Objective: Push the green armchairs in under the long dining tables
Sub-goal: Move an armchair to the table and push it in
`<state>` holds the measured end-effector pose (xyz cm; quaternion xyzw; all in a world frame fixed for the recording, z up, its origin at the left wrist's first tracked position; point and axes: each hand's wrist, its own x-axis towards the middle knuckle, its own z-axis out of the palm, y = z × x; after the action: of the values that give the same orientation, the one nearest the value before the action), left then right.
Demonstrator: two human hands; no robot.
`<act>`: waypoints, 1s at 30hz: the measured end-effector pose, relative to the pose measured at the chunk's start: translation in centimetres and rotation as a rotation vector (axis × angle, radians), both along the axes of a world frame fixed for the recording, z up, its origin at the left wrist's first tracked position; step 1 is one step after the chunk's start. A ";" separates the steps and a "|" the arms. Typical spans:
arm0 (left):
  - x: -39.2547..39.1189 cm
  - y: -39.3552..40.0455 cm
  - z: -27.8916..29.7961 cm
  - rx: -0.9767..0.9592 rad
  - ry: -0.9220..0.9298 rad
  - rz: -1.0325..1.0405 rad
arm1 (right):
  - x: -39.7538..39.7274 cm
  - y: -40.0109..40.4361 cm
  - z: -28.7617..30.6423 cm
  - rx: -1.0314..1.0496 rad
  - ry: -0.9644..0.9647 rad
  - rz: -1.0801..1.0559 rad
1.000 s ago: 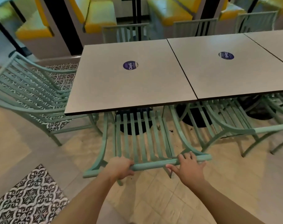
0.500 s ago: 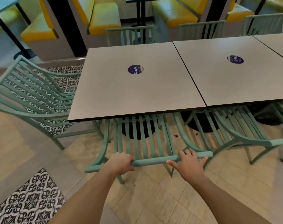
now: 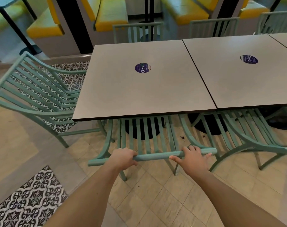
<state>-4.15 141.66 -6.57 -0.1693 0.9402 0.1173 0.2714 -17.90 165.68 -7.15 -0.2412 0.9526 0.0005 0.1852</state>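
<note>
The left hand [image 3: 123,158] is curled tight round the top rail [image 3: 153,156] of the armchair [image 3: 146,136]; the right hand [image 3: 194,159] rests on the same rail further along, fingers hooked over it and thumb spread below, a looser hold. The chair sits at the near edge of the left table [image 3: 144,82], its seat already under the top and only the back and rear legs standing out. To finish the step well, the push should likely go straight and level through both hands, so the chair does not swing and its arms slide evenly under the edge. The table's black base [image 3: 144,130] lies right ahead of the seat and would probably stop the chair first. Just to the right, a second armchair [image 3: 247,133] stands close by, its arm near the right hand. At the table's left end a third chair [image 3: 34,94] stands pulled out on the patterned floor [image 3: 29,200]. Yellow benches [image 3: 111,13] line the far side.
</note>
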 end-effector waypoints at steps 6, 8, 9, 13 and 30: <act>2.0 0.7 -0.8 -0.063 0.121 0.122 | 0.4 0.2 -0.5 -0.016 0.043 -0.005; 4.2 1.4 -2.2 -0.177 0.335 0.269 | 0.9 0.6 -1.0 -0.221 0.127 -0.105; 5.3 1.8 -2.5 -0.208 0.468 0.417 | 1.2 0.9 -1.1 -0.379 0.174 -0.229; 8.2 0.4 -2.4 0.096 0.721 1.496 | -0.5 2.3 -0.9 -0.979 -0.036 -1.076; 6.8 -4.3 -4.2 1.072 0.783 2.146 | -3.3 1.0 -0.5 -1.290 -0.641 -1.556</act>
<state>2.69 137.36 -10.76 -0.6685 0.1817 0.6862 -0.2217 -21.16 166.72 -7.67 0.3935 0.5716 -0.6875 0.2142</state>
